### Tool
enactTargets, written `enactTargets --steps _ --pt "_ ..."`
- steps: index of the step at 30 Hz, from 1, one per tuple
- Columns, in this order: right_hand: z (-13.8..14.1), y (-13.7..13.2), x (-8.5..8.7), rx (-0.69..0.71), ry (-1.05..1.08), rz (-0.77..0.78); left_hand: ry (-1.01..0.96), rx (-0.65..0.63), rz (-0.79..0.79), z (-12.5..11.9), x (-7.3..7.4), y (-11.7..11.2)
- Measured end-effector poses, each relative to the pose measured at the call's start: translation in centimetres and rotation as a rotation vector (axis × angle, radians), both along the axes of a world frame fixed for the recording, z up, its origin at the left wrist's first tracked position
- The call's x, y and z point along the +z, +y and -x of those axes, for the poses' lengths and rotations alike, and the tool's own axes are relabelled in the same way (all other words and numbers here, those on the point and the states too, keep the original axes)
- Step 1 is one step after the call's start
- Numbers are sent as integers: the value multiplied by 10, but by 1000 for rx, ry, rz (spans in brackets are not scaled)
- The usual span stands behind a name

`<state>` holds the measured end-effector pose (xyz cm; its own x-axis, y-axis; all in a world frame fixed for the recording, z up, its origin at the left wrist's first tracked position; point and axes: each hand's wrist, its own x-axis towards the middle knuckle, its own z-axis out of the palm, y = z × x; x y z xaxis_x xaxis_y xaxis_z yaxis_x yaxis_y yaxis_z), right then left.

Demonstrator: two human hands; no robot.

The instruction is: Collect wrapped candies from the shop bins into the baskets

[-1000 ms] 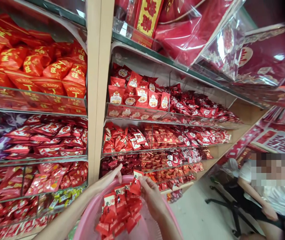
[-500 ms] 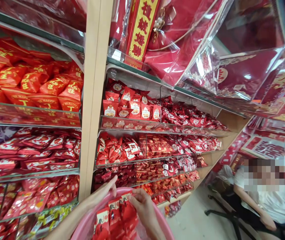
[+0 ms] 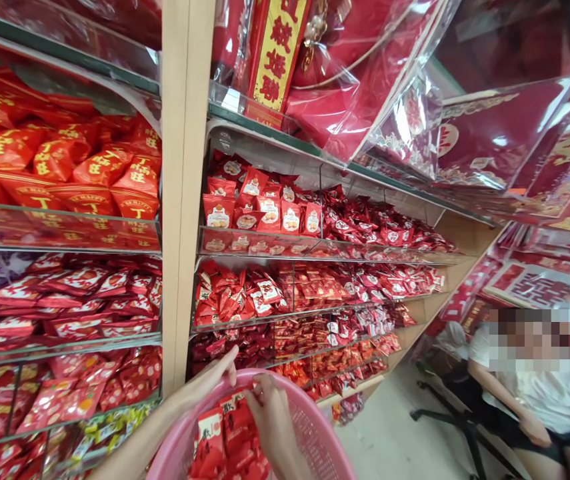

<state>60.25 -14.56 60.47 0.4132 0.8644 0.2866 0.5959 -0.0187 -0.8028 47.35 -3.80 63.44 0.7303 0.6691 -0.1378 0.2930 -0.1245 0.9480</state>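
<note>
Our right hand (image 3: 273, 417), pinching a red packet (image 3: 237, 419), has dipped lower into the pink basket (image 3: 322, 427); our left hand (image 3: 216, 379), grip unclear.

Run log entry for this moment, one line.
left hand: at pink basket rim; right hand: at red packets inside basket; background: stocked shelving

Pink basket (image 3: 317, 417); red-and-cream packets (image 3: 209, 445), black-lettered.

perforated plastic basket (image 3: 317, 427), smooth plastic-looking packets (image 3: 209, 437), matt wood post (image 3: 185, 200), glossy clear plastic wrapping (image 3: 407, 127)
</note>
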Motion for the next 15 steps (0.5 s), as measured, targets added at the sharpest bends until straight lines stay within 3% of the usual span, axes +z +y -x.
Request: enactTargets --steps 6,15 --pt "2 -2 -10 -16 -190 30 -58 53 42 4 0 -2" --pt "8 -3 11 -5 -287 72 -61 112 48 11 -3 -2"
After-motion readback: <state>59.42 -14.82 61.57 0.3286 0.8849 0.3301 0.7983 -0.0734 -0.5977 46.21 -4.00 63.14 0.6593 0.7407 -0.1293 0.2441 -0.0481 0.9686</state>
